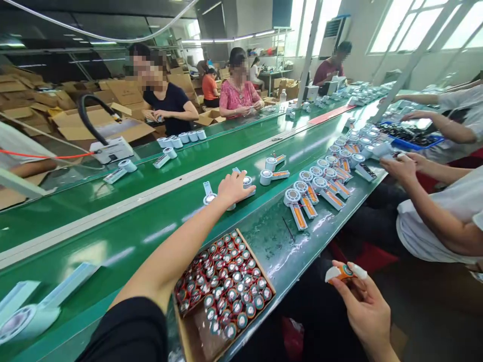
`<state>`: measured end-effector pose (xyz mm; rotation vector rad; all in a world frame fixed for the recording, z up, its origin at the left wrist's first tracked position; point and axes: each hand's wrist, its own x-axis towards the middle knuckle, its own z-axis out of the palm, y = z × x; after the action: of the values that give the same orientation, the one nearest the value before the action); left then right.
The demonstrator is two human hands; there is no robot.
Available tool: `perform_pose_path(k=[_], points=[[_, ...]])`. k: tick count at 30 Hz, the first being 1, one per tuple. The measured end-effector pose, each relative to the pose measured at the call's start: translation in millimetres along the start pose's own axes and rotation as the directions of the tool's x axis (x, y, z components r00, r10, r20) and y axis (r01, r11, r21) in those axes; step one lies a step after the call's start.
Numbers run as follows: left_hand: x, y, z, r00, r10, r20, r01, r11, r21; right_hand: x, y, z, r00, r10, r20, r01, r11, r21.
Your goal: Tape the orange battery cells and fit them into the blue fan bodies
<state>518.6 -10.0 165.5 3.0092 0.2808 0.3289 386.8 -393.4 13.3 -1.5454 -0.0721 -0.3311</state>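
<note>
Table: the green table point(124, 236) ran from 7 o'clock to 1 o'clock.
Box: a cardboard box point(226, 281) of batteries sat at 6 o'clock.
Left hand: the left hand point(234, 187) lay spread, fingers loose, on a small white fan point(247, 182) at 12 o'clock; grip unclear.
Right hand: the right hand point(364, 306), at 4 o'clock off the table edge, pinched an orange battery point(341, 272) between taped fingertips.

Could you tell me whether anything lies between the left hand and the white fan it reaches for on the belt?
Nothing visible does: the left hand already rests on the fan on the belt.
</note>
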Motion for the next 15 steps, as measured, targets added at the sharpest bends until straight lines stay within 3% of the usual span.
perform_pose_path(k=[3, 6, 8, 11, 15], points=[[65, 12, 23.8, 0.987, -0.076, 0.143, 0.076, 0.997, 0.003, -3, 3, 1, 1.000, -0.022, -0.005, 0.022, 1.000, 0.005], [88, 4, 30.0, 0.973, -0.134, 0.187, 0.139, 0.990, -0.016, -3, 5, 1, 0.999, -0.035, 0.024, 0.034, 0.998, 0.057], [87, -16, 19.6, 0.976, -0.169, 0.140, 0.171, 0.985, -0.006, -3, 7, 1, 0.998, -0.026, 0.051, 0.019, 0.993, 0.121], [68, -61, -11.8, 0.976, -0.204, 0.073, 0.200, 0.978, 0.054, -1, 13, 4, 0.995, 0.024, 0.098, -0.046, 0.972, 0.231], [19, -117, -43.4, 0.937, -0.290, 0.195, 0.254, 0.948, 0.190, 6, 23, 10, 0.985, 0.059, 0.160, -0.105, 0.949, 0.298]])
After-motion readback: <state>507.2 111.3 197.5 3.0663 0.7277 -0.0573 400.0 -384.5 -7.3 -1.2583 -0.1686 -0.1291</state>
